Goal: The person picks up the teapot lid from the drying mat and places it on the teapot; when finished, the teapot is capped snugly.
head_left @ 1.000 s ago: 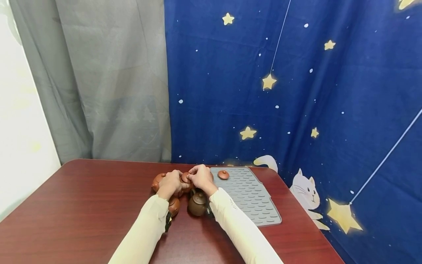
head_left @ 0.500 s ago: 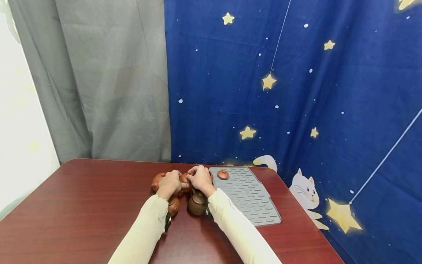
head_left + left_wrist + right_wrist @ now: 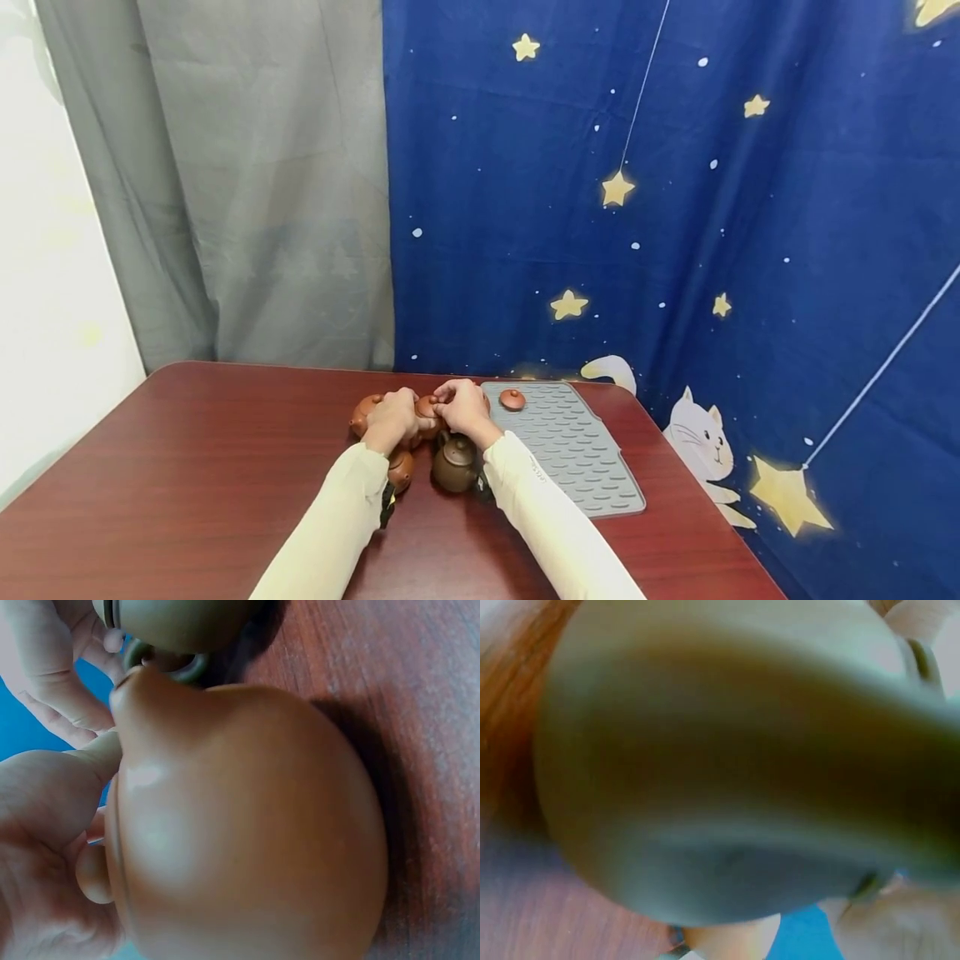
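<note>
Several small clay teapots stand close together on the table. My left hand holds the side of a reddish-brown teapot in the middle of the group, its thumb along the front. On the right, my right hand pinches the lid of that pot near the knob. A dark olive-brown teapot stands in front of the right hand and fills the right wrist view as a blurred body. An orange-brown teapot sits below the left wrist; in the left wrist view, its body hides part of the hands.
Another reddish teapot is left of the left hand, and one more is partly hidden behind the right hand. A loose reddish lid lies on a grey ridged mat at the right. Curtains hang behind the table.
The head view has shifted slightly. Both hands stay at the same teapot, with only a small movement of the right fingers at its lid.
</note>
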Motion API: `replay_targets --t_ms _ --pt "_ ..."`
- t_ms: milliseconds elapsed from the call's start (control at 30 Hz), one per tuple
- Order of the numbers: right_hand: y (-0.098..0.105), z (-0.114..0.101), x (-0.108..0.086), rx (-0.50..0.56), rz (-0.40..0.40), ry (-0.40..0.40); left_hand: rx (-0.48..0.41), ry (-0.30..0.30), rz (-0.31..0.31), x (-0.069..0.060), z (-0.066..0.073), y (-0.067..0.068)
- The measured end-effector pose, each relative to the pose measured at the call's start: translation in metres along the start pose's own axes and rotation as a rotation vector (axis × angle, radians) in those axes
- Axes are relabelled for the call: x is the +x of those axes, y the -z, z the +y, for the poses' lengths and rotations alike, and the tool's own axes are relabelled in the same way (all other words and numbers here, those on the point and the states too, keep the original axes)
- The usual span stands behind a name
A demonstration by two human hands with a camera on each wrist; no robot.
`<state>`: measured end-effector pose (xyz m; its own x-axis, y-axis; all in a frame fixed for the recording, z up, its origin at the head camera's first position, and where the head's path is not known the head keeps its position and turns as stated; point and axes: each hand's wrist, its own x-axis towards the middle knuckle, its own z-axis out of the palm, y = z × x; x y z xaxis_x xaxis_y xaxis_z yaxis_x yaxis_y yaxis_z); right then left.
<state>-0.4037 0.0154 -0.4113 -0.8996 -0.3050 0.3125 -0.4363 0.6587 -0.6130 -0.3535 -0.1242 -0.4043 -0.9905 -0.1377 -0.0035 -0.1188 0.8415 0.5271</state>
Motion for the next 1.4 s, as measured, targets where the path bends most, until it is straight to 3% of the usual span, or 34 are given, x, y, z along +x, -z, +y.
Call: replay_targets --t_ms 167,333,533,800,967,1167,1400 --pt "0.003 0.003 0.0 0.077 -0.029 -0.036 0.015 -0.018 -0.01 0.002 0.001 -0.002" --pt "0.006 -0.001 0.001 0.039 -0.034 -0.036 0.015 -0.024 -0.007 0.007 -0.002 -0.002" --pt "0.008 -0.002 0.002 0.005 -0.037 -0.012 0.01 -0.031 -0.013 0.008 -0.004 -0.001" --pt "0.008 0.007 -0.003 0.136 -0.105 0.063 0.1 -0.05 -0.028 0.009 -0.006 0.0" --pt "0.024 0.015 -0.008 0.129 -0.085 0.102 0.112 -0.055 -0.031 0.008 -0.002 -0.001" --pt "0.044 0.029 -0.012 0.069 -0.061 0.059 0.117 -0.073 0.036 0.007 0.007 -0.001" --pt "0.056 0.046 -0.012 0.078 0.037 0.064 0.076 -0.105 0.116 0.003 0.019 -0.001"
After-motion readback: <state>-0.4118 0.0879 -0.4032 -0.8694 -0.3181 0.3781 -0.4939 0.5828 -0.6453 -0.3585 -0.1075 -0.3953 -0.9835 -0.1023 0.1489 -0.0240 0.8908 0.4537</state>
